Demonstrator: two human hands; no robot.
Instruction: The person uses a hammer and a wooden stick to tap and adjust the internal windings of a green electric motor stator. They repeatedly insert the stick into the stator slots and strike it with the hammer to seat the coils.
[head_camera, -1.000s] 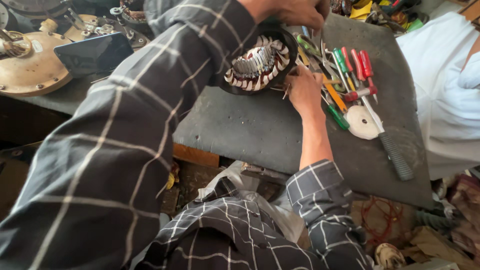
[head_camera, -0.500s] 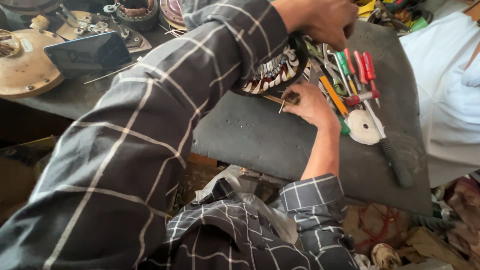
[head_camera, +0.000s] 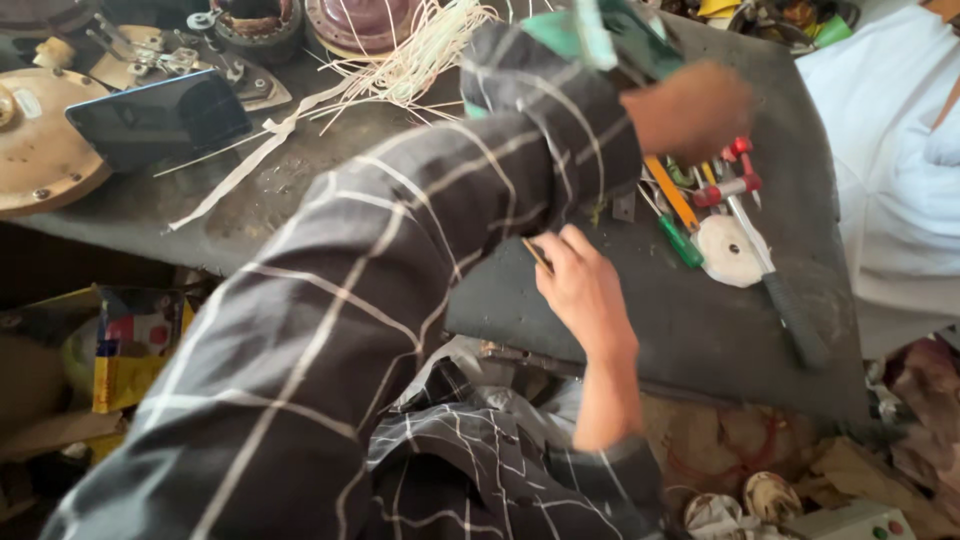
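The right hand (head_camera: 585, 290) pinches a thin yellowish stick (head_camera: 536, 253) in its grip, low over the dark grey rubber-matted worktop (head_camera: 700, 340). The left hand (head_camera: 690, 110) is blurred — I cannot tell its grip — above the red-, green- and orange-handled screwdrivers (head_camera: 700, 200), which lie within easy reach.

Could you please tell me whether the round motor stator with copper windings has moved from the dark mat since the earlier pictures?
Cannot tell where: it no longer shows beside the red-handled screwdrivers on the dark mat, where it lay earlier; the left arm's checked sleeve may hide it.
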